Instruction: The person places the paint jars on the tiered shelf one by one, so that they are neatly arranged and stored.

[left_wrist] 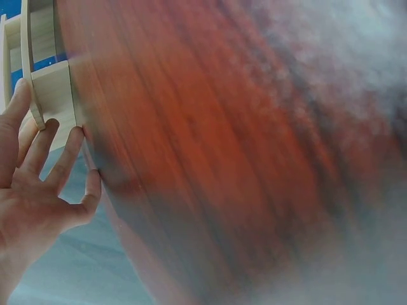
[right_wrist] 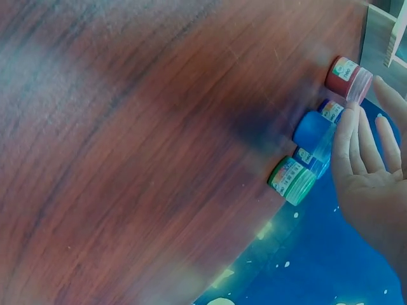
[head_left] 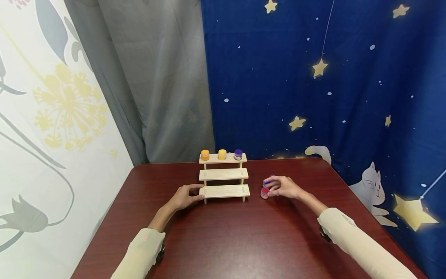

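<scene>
A three-step wooden display stand (head_left: 224, 190) stands upright on the table. My left hand (head_left: 186, 197) holds the left end of its lowest shelf, thumb in front and fingertips on the end behind it; in the left wrist view the hand (left_wrist: 38, 197) touches the pale wood. To the right of the stand, my right hand (head_left: 285, 186) pinches a small red paint jar (head_left: 265, 193) by its lid between thumb and forefinger. In the right wrist view a blue jar (right_wrist: 311, 132), a purple jar (right_wrist: 331, 110) and a green jar (right_wrist: 292, 181) stand beside the red one.
Orange (head_left: 205, 155), yellow (head_left: 222, 155) and purple (head_left: 238, 154) paint jars sit along the top shelf. The dark red wooden table (head_left: 223, 240) reaches back to a grey curtain (head_left: 174, 97) and a blue star-patterned curtain (head_left: 265, 85).
</scene>
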Tool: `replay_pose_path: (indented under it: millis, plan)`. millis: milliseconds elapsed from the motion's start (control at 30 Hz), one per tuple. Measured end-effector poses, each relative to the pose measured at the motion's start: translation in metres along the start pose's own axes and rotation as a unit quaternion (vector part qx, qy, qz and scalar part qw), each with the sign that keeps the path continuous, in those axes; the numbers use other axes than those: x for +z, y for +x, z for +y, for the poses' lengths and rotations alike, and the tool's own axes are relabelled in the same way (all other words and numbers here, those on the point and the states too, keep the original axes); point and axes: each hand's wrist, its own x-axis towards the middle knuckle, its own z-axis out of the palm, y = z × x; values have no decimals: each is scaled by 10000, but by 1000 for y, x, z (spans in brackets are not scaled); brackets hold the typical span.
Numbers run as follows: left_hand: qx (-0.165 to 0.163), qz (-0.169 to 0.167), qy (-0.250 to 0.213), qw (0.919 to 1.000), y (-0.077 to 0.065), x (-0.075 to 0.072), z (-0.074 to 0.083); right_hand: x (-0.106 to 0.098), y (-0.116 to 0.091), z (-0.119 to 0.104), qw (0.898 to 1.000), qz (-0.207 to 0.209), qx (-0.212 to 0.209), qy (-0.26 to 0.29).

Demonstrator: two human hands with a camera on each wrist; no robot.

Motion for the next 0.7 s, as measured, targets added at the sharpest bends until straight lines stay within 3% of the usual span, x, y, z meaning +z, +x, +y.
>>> replay_pose_path:
  millis: [333,700]
  plan:
    - [-35,2,-1,10000,0,-1,1,10,-2,3,9987,-130,203,450]
    - [-78,-6,-24,10000,-1,0,3,21,-3,7,9994,101,235,219]
